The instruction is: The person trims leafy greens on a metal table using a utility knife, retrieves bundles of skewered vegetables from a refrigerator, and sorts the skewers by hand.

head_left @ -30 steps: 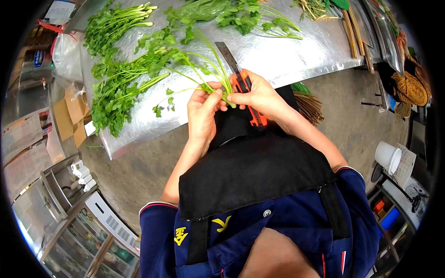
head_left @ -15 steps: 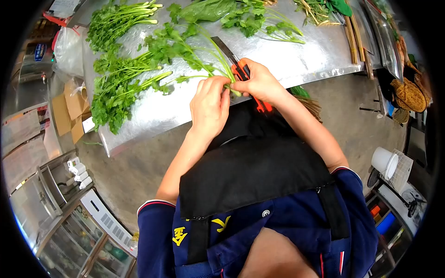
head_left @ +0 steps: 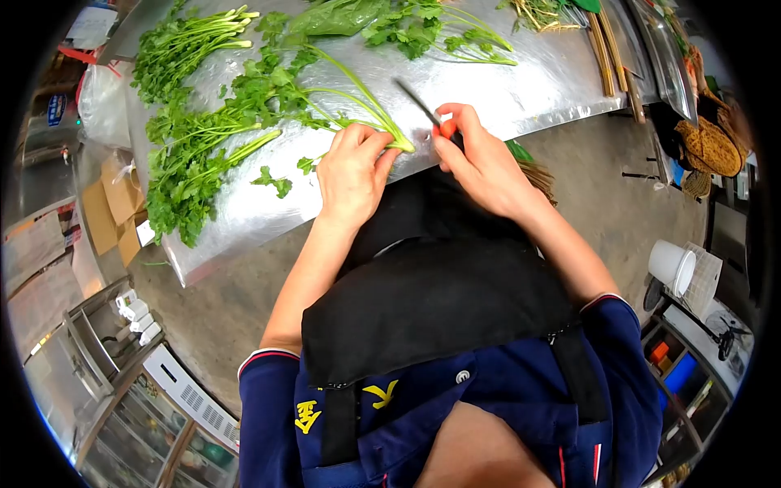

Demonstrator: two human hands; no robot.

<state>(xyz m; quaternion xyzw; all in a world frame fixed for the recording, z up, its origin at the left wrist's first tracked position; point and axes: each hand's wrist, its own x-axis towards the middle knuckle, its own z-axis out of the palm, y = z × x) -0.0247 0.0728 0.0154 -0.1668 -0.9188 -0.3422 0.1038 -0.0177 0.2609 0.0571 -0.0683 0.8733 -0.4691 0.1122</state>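
Observation:
My left hand is closed on the base of a leafy celery stalk, whose stems fan out toward the upper left over the metal table. To its right, my right hand grips a knife by its red and black handle. The blade points up and left, apart from the celery base. A small loose leaf sprig lies left of my left hand.
Bunches of celery lie at the table's left and more greens at its far side. Bundled brown sticks rest at the right. A cardboard box stands beyond the left edge, a white bucket on the right.
My right hand has moved right, away from the celery base, and the knife has turned. My left hand still holds the celery. A loose sprig now shows on the table by my left hand.

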